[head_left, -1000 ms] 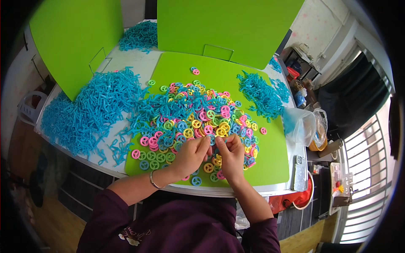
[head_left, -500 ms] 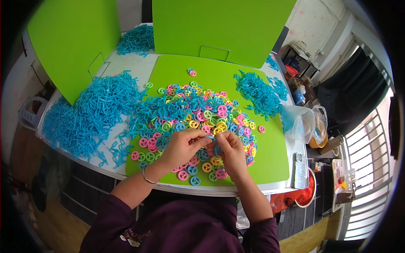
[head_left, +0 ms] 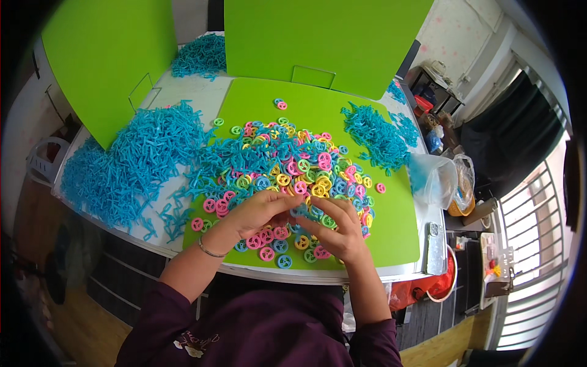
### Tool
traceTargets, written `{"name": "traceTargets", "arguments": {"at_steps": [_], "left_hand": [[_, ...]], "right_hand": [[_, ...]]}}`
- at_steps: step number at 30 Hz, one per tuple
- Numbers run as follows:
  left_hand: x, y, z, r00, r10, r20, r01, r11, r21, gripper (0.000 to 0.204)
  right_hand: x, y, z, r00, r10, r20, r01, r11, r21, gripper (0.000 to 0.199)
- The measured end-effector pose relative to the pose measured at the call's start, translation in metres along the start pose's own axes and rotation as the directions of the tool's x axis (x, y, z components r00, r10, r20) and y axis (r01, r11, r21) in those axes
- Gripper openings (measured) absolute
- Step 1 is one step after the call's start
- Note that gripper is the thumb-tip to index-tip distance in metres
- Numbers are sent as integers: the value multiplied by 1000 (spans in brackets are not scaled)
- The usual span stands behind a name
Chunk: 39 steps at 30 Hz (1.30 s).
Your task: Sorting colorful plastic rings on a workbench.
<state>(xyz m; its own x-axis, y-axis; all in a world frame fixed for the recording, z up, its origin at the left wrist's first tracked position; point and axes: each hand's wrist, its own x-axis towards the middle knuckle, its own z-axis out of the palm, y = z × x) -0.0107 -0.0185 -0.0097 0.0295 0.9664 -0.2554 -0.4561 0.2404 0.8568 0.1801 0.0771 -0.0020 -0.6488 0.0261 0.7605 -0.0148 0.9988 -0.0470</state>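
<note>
Both hands meet over the near edge of the ring pile (head_left: 293,171) on the green mat (head_left: 397,226), at 6 o'clock of the tabletop (head_left: 189,98). The left hand (head_left: 260,211) has its fingers together, pinching among the rings; what they grip cannot be told. The right hand (head_left: 339,229) lies at 3 o'clock of it, fingers curled on the rings. Blue sticks (head_left: 134,165) lie heaped at 9 o'clock.

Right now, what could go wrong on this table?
1. The left hand and right hand work close together in the ring pile; a sweep might push the rings by the green mat's near edge off the table.
2. Blue sticks reach the table's left edge and could spill.
</note>
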Motion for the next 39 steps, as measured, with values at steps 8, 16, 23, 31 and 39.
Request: {"name": "traceTargets", "arguments": {"at_steps": [8,16,23,31,39], "left_hand": [[-4,-1,-7,825,490,282,-374,99,922,26],[-3,4,-9,863,482,153,-257,157,954,17],[-1,11,3,904,414,-106,-346,855,387,9],[3,-3,10,906,402,-133,-369,903,219,7],[4,-11,9,823,559,-102,-459,761,459,7]], "right_hand": [[-14,14,1,749,661,46,-528,554,644,15],[-9,9,0,669,726,160,-529,315,788,11],[-6,2,7,550,793,261,-634,193,749,12],[-8,-8,18,671,703,234,-664,430,612,19],[-3,-13,18,831,554,55,-541,779,318,32]]}}
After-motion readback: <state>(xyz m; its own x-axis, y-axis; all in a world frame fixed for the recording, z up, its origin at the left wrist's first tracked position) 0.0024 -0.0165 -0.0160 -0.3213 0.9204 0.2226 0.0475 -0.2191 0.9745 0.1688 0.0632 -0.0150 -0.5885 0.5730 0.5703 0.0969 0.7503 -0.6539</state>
